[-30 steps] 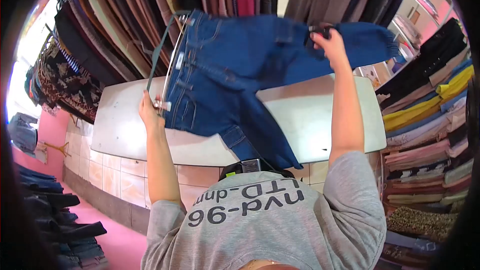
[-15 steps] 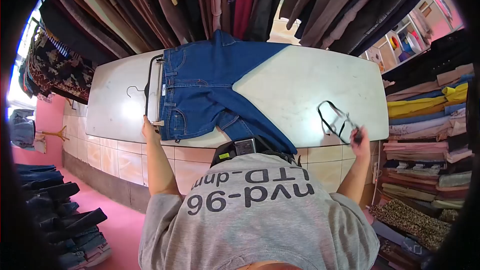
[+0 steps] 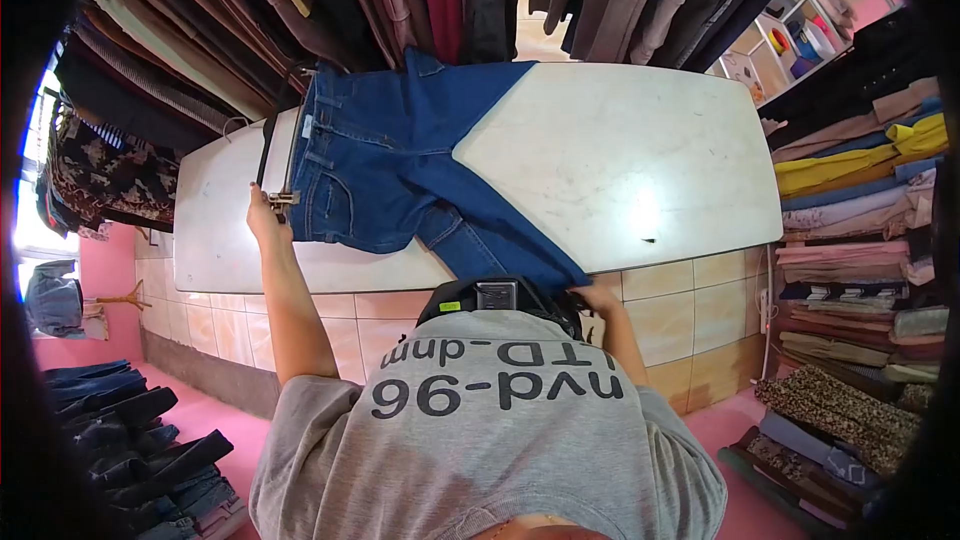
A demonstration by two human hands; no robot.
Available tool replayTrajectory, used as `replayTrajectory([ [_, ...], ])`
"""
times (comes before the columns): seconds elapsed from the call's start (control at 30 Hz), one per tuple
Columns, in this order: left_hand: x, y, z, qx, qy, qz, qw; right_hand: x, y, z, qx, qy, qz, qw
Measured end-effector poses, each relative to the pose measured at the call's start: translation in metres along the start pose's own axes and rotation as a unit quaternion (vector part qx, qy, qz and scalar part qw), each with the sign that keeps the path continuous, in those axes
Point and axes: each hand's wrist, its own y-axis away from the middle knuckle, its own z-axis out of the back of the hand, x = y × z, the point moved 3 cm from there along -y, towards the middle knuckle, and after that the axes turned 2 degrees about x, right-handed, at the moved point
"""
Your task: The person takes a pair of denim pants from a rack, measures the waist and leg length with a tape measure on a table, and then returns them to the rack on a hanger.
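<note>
A pair of blue denim jeans [image 3: 375, 155] lies across the white tabletop, its waistband toward the left and one leg running down to the table's front edge. The waist is clipped to a black clip hanger [image 3: 267, 145], whose metal clip [image 3: 285, 198] shows at the near corner. My left hand [image 3: 268, 220] is closed on the near end of this hanger. At the hem of the near leg is my right hand [image 3: 600, 302], its fingers curled against the denim and partly hidden. The black strap-like thing seen before is out of sight.
Hanging trousers [image 3: 390, 0] line the far side of the white table [image 3: 640, 140], where a small dark bit [image 3: 648, 240] lies. Folded clothes [image 3: 850, 270] fill the right side. Stacked jeans [image 3: 140, 440] are at lower left. A black waist bag [image 3: 500, 293] sits at my front.
My left hand has moved left and away from me, shifting and tilting the hanger and jeans. My right hand left the table's right side, where it held a black strap-like thing, for the hem.
</note>
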Motion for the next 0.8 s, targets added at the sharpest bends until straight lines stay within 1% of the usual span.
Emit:
replayTrajectory([
  [0.03,-0.003,0.005,-0.004,0.016,0.002,-0.016,1.000,-0.013,0.006,0.010,-0.018,-0.092,0.055,0.994],
  [0.1,0.001,-0.003,0.001,0.036,0.033,-0.030,0.998,-0.030,0.026,0.049,-0.110,-0.120,0.137,0.977],
  [0.13,0.004,-0.002,0.005,0.032,0.036,-0.029,0.998,-0.013,0.064,0.074,-0.153,-0.132,0.118,0.972],
  [0.17,0.006,0.000,0.010,0.025,0.042,-0.026,0.998,-0.002,0.093,0.100,-0.170,-0.172,0.107,0.964],
  [0.2,0.009,0.001,0.014,0.021,0.048,-0.022,0.998,0.021,0.125,0.120,-0.232,-0.148,0.169,0.946],
  [0.23,0.014,0.003,0.018,0.022,0.049,-0.019,0.998,0.026,0.134,0.148,-0.276,-0.106,0.234,0.926],
  [0.27,0.020,0.006,0.022,0.012,0.034,-0.023,0.999,0.063,0.170,0.160,-0.308,-0.072,0.198,0.927],
  [0.3,0.027,0.008,0.027,0.002,0.019,-0.028,0.999,0.081,0.182,0.183,-0.394,0.044,0.224,0.890],
  [0.33,0.038,0.005,0.035,0.002,0.024,-0.027,0.999,0.109,0.196,0.194,-0.426,0.090,0.266,0.860],
  [0.37,0.055,-0.004,0.049,-0.009,0.049,0.001,0.999,0.135,0.203,0.207,-0.469,0.168,0.221,0.838],
  [0.4,0.070,-0.008,0.063,-0.021,0.072,0.030,0.997,0.166,0.208,0.209,-0.510,0.196,0.231,0.805],
  [0.43,0.079,-0.007,0.076,-0.039,0.077,0.029,0.996,0.189,0.202,0.212,-0.572,0.232,0.228,0.753],
  [0.47,0.086,-0.004,0.087,-0.041,0.077,0.028,0.996,0.210,0.191,0.215,-0.547,0.227,0.158,0.790],
  [0.5,0.091,-0.001,0.099,-0.057,0.075,0.032,0.995,0.231,0.184,0.205,-0.478,0.191,0.113,0.850],
  [0.53,0.097,0.003,0.110,-0.073,0.073,0.038,0.994,0.226,0.142,0.215,-0.482,0.254,0.092,0.833],
  [0.57,0.107,0.003,0.123,-0.073,0.075,0.039,0.994,0.229,0.121,0.205,-0.431,0.274,0.056,0.858],
  [0.6,0.117,0.001,0.140,-0.083,0.073,0.031,0.993,0.213,0.083,0.202,-0.414,0.325,0.063,0.848],
  [0.63,0.125,0.000,0.157,-0.096,0.072,0.024,0.992,0.191,0.042,0.200,-0.347,0.307,0.056,0.885],
  [0.67,0.129,-0.001,0.173,-0.113,0.058,0.030,0.991,0.166,0.008,0.194,-0.320,0.350,0.058,0.878],
  [0.7,0.122,0.009,0.174,-0.124,0.056,0.036,0.990,0.128,-0.035,0.199,-0.339,0.390,0.099,0.850],
  [0.73,0.118,0.018,0.176,-0.136,0.053,0.043,0.988,0.145,-0.002,0.183,-0.308,0.312,0.022,0.898],
  [0.77,0.121,0.018,0.183,-0.142,0.054,0.045,0.987,0.144,0.001,0.183,-0.302,0.313,0.033,0.900],
  [0.8,0.126,0.011,0.194,-0.125,0.030,0.040,0.991,0.143,0.001,0.186,-0.295,0.313,0.044,0.902],
])
